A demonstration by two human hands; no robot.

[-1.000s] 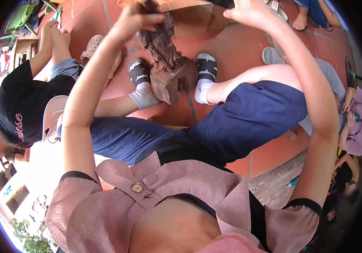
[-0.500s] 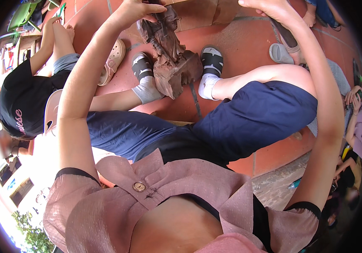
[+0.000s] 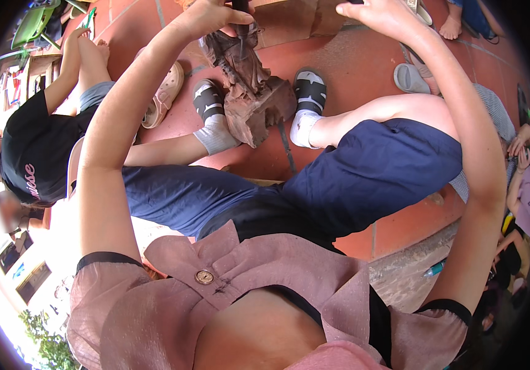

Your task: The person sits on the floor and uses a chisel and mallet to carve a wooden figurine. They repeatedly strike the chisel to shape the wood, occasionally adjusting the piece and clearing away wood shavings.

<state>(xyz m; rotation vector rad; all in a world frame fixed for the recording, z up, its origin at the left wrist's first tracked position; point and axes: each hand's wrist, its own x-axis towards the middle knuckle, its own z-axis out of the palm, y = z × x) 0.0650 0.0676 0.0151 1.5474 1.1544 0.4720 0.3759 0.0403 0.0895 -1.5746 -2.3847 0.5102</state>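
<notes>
A brown wood carving (image 3: 249, 92) with deep folds and a broad rough base stands on the floor between my feet. At the top edge, my left hand (image 3: 209, 17) is closed around a narrow dark rod-like tool (image 3: 241, 37). My left thumb lies across it, and its lower end is over the carving's upper part. My right hand (image 3: 379, 13) is raised at the upper edge, apart from the carving, its thumb pointing left. The picture's edge cuts off its other fingers, hiding whatever they hold.
My sandalled feet (image 3: 311, 92) flank the carving on red floor tiles (image 3: 364, 68). Cardboard (image 3: 302, 24) lies behind it. A person in a black shirt (image 3: 37, 142) sits at left; other people are at right, near a grey slipper (image 3: 410, 79).
My left hand has shifted slightly right, and the dark tool shows more plainly. My right hand has moved a little left; the dark brown bar beside it is out of sight.
</notes>
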